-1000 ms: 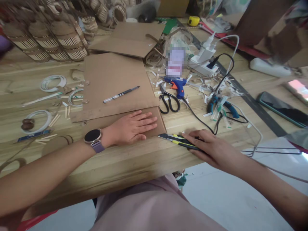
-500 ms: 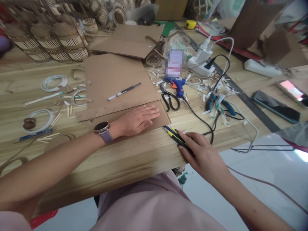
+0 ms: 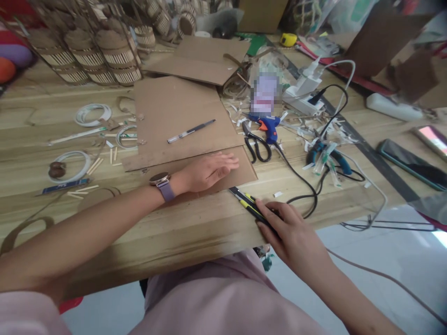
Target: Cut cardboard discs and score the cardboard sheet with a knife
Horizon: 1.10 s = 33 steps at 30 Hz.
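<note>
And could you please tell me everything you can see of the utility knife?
The utility knife has a slim black body with yellow-green panels, seemingly plastic, and a dark, metal-looking blade exposed at the front. The right hand grips its rear, index finger extended along it. It points leftward and away from the person, tip close to the near edge of the cardboard; whether it touches the wooden table is unclear.

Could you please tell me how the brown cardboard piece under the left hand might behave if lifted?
The brown cardboard piece is probably stiff, since it lies flat, straight-edged. It looks thin, so likely light. It seems tucked under another brown cardboard sheet, which might lift too.
</note>
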Each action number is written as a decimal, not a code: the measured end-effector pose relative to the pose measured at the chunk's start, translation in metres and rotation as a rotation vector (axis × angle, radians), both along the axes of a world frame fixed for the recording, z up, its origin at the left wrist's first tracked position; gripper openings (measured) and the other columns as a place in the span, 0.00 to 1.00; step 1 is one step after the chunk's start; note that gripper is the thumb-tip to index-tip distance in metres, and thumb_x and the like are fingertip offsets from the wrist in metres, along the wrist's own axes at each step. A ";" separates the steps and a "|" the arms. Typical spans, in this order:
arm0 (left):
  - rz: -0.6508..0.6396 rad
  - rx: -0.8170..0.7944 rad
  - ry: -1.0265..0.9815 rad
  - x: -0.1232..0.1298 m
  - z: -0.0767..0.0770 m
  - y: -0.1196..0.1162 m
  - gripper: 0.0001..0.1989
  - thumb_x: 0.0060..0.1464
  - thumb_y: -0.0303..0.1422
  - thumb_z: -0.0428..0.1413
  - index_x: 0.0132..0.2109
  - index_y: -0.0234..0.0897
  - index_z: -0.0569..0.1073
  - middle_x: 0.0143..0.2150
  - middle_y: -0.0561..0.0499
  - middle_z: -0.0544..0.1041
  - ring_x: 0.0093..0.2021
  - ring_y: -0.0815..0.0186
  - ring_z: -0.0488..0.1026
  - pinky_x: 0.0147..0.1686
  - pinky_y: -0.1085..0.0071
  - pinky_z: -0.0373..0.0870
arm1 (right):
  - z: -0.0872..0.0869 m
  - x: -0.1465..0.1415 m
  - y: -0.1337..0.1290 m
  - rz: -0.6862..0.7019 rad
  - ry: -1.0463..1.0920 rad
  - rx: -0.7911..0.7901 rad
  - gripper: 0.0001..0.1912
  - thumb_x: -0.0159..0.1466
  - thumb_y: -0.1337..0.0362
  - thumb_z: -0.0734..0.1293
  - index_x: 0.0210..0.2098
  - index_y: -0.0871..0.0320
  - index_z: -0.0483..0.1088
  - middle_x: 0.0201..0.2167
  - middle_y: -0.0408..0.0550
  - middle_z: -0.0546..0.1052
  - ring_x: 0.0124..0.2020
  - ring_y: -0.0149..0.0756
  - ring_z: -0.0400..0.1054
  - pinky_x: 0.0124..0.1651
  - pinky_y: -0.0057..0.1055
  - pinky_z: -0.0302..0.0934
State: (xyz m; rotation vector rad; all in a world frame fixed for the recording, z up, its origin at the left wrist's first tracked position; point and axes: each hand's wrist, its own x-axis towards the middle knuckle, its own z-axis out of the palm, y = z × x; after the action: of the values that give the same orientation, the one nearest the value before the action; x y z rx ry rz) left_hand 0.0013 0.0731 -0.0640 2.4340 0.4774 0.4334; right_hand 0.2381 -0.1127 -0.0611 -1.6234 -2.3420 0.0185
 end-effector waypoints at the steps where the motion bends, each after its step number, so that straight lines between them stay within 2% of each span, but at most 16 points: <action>1: 0.004 -0.006 -0.004 0.000 0.000 0.000 0.36 0.72 0.50 0.30 0.64 0.34 0.72 0.68 0.41 0.72 0.72 0.60 0.61 0.73 0.53 0.53 | -0.001 -0.003 -0.001 0.004 0.000 0.001 0.26 0.74 0.61 0.57 0.70 0.53 0.60 0.46 0.56 0.75 0.45 0.48 0.72 0.45 0.45 0.75; 8: 0.011 -0.034 -0.033 0.000 0.000 0.000 0.39 0.71 0.52 0.29 0.63 0.31 0.72 0.67 0.39 0.72 0.72 0.60 0.62 0.73 0.54 0.54 | -0.004 -0.017 0.000 0.010 -0.041 0.055 0.28 0.74 0.62 0.58 0.72 0.55 0.56 0.46 0.58 0.74 0.45 0.50 0.72 0.46 0.47 0.74; 16: 0.018 -0.045 -0.037 0.000 0.001 0.000 0.36 0.72 0.50 0.30 0.63 0.33 0.73 0.68 0.41 0.72 0.71 0.62 0.63 0.73 0.55 0.54 | -0.003 -0.018 0.001 0.033 -0.043 0.061 0.27 0.74 0.63 0.58 0.71 0.58 0.58 0.45 0.58 0.73 0.45 0.50 0.71 0.45 0.45 0.74; 20: 0.019 -0.044 -0.052 0.000 0.001 0.000 0.39 0.71 0.52 0.29 0.62 0.30 0.73 0.67 0.39 0.73 0.71 0.61 0.63 0.73 0.56 0.54 | -0.004 -0.021 0.001 0.033 -0.040 0.061 0.25 0.74 0.63 0.58 0.69 0.59 0.61 0.45 0.59 0.73 0.46 0.50 0.71 0.47 0.45 0.73; 33: 0.039 -0.060 -0.080 0.001 -0.002 0.000 0.39 0.71 0.53 0.30 0.61 0.34 0.75 0.65 0.40 0.74 0.70 0.60 0.65 0.72 0.56 0.56 | -0.005 -0.032 0.001 0.031 -0.063 0.108 0.22 0.76 0.62 0.54 0.60 0.67 0.70 0.43 0.59 0.73 0.44 0.46 0.71 0.43 0.40 0.74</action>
State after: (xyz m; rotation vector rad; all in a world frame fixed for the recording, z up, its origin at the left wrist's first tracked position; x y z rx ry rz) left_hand 0.0028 0.0728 -0.0655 2.3431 0.4971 0.5228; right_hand 0.2062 -0.1120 -0.0664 -1.5579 -2.3711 -0.1521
